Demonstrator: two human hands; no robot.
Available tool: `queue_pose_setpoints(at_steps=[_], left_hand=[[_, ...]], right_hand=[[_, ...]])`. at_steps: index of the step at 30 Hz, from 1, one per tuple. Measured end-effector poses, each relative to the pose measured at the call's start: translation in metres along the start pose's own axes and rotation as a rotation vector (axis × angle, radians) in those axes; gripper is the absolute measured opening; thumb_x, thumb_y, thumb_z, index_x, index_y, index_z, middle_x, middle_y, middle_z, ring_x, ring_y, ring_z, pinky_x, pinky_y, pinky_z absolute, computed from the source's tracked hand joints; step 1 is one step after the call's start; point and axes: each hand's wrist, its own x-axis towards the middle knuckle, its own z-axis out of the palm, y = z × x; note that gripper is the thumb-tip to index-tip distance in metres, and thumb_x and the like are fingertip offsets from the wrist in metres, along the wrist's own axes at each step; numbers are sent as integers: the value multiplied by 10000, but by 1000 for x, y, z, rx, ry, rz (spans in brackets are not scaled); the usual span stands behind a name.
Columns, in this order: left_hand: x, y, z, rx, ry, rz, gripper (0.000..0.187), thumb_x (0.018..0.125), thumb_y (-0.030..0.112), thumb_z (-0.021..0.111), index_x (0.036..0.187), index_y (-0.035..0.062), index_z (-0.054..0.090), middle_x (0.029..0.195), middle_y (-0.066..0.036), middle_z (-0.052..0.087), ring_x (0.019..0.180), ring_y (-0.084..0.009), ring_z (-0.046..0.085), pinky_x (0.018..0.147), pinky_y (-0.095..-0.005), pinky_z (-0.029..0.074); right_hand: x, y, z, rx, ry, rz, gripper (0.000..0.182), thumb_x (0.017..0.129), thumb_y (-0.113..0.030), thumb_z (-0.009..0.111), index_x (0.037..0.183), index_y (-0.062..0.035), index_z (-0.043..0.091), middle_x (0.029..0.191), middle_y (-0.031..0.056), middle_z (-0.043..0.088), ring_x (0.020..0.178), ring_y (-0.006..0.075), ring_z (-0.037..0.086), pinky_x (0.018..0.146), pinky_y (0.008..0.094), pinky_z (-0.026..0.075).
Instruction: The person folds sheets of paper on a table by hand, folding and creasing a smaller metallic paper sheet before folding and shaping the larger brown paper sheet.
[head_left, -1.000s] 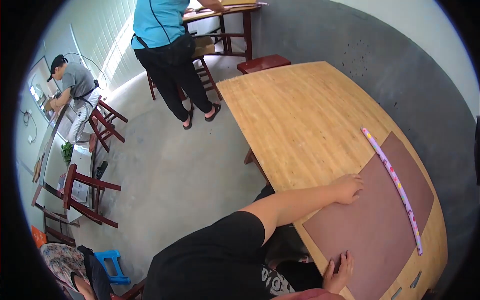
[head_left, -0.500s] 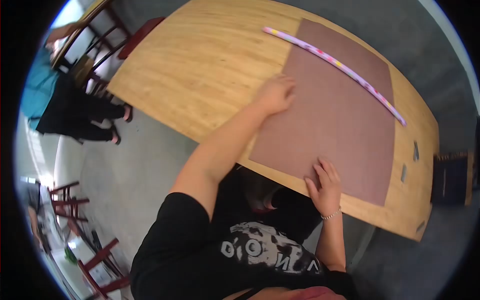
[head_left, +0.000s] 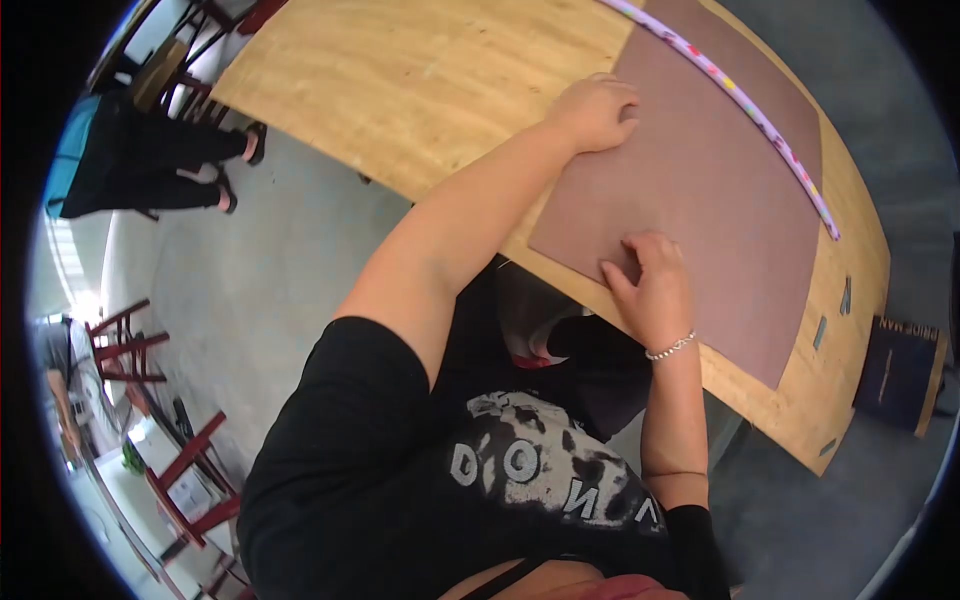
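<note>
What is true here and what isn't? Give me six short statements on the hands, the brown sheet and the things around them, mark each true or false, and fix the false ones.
1. The long patterned rod lies across the brown sheet. True.
2. The left hand is at an edge of the sheet. True.
3. The right hand grips the rod. False: it is at the near part of the sheet, apart from the rod.
4. The sheet covers the whole table. False: a broad stretch of bare wood shows.
5. The left hand wears the bracelet. False: the right does, at the wrist.
6. A dark box with lettering shows at the right of the picture. True.
</note>
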Motion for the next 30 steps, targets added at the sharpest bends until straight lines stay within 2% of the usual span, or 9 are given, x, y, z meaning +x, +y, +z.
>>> queue_pose_setpoints(at_steps=[3, 6, 11, 14, 17, 18, 20, 28, 30], left_hand=[[0, -4, 3, 24, 5, -4, 372, 801, 299, 674, 1091, 70, 715, 1176, -102, 686, 1185, -289, 583, 1003, -408, 483], [-1, -3, 1, -13, -53, -67, 385, 810, 309, 675, 1088, 45, 712, 1251, -109, 667, 1208, -292, 579, 1032, -398, 464], [-1, -1, -3, -60, -63, -136, 368, 817, 319, 673, 1080, 66, 717, 1198, -96, 681, 1177, -285, 590, 999, -397, 483], [-1, -3, -3, -69, -65, -142, 361, 822, 324, 672, 1077, 74, 718, 1165, -95, 686, 1156, -285, 596, 979, -402, 491], [-1, -1, -8, -98, -109, -179, 363, 830, 334, 672, 1085, 80, 720, 1153, -106, 686, 1147, -285, 599, 972, -403, 492], [0, -1, -11, -124, -153, -219, 368, 836, 342, 672, 1095, 85, 720, 1154, -114, 684, 1148, -285, 599, 972, -402, 490], [2, -4, -16, -191, -177, -255, 380, 839, 351, 674, 1112, 91, 719, 1156, -123, 686, 1147, -289, 604, 970, -398, 491], [2, -10, -21, -524, -184, -316, 397, 843, 331, 688, 1159, 92, 712, 1163, -151, 706, 1134, -281, 643, 978, -371, 494], [1, -9, -21, -670, -141, -301, 373, 825, 213, 647, 1175, 100, 708, 1196, -112, 705, 1120, -268, 655, 942, -350, 513]], right_hand=[[7, 0, -1, 5, -96, 54, 246, 773, -130, 760, 963, -19, 649, 966, 140, 637, 938, 340, 609, 803, 421, 510], [11, 2, 5, -33, -54, 42, 138, 781, -94, 730, 876, -26, 657, 872, 118, 648, 858, 326, 631, 749, 411, 520], [17, 5, 11, -81, -9, 45, 74, 781, -69, 710, 807, -24, 657, 800, 114, 652, 738, 299, 647, 674, 387, 532], [19, 9, 12, 78, -37, 181, 50, 791, -41, 696, 817, -10, 666, 792, 105, 661, 667, 225, 652, 629, 336, 528], [24, 16, 6, 259, -128, 295, 42, 809, -2, 683, 849, 11, 682, 754, 49, 642, 628, 98, 587, 593, 255, 490], [25, 22, 5, 257, -133, 287, 42, 809, -2, 683, 849, 11, 682, 754, 49, 642, 628, 98, 587, 593, 255, 490], [26, 32, 3, 302, -258, 357, 39, 875, -29, 683, 859, 2, 666, 775, -43, 616, 657, 29, 523, 595, 205, 448], [30, 48, -2, 591, -313, 491, 56, 913, 30, 633, 925, -16, 663, 818, -47, 630, 700, 24, 544, 630, 181, 441], [29, 53, -2, 645, -322, 500, 65, 913, 40, 631, 923, -17, 662, 833, -41, 645, 718, 25, 563, 636, 182, 449]])
